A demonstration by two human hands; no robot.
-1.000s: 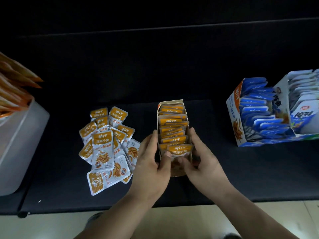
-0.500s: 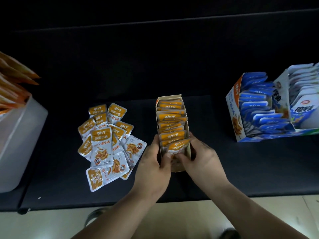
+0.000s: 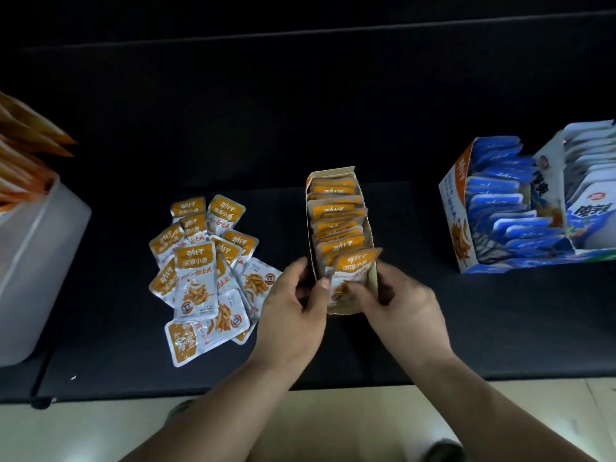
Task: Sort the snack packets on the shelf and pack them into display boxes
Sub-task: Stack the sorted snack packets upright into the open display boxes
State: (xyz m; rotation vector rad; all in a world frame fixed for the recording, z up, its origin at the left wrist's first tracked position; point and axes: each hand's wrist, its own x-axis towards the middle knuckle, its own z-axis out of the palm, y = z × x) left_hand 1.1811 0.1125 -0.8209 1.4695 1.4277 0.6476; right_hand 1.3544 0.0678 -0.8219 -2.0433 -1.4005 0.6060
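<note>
On the shelf (image 3: 466, 335), left hand (image 3: 290, 315) and right hand (image 3: 405, 310) clasped the display box (image 3: 333, 172), fingers (image 3: 389, 274) round its walls, thumbs pressing the front packet (image 3: 354, 270).

The front packet (image 3: 355, 271) in the orange display box (image 3: 333, 173) no longer stands square with the row behind it. A second ago it sat level; now it leans, its top right corner swung out over the box's right wall. The left grip (image 3: 290, 315) has drawn its fingers back from along the left wall, where they lay stretched. They now curl at the near left corner, thumb against the packet's left edge. The right grip (image 3: 403, 308) has likewise pulled in, fingers bent round the near right corner, thumb on the packet's lower half.
</note>
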